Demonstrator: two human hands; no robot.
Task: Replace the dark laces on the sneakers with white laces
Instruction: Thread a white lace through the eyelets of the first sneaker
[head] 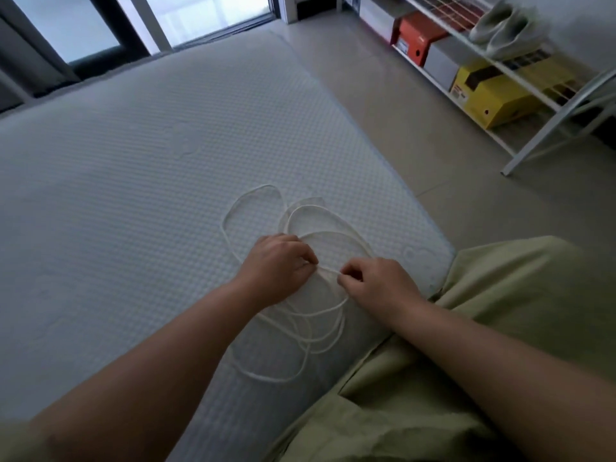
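Both hands, left hand and right hand, pinch looped white laces lying on a mattress.

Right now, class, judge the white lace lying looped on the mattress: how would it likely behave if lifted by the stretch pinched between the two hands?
The white lace would probably hang limp, since it lies in loose, uneven loops. It seems light: the left hand and right hand pinch it with fingertips only. Its overlapping loops might snag while being drawn across the mattress.
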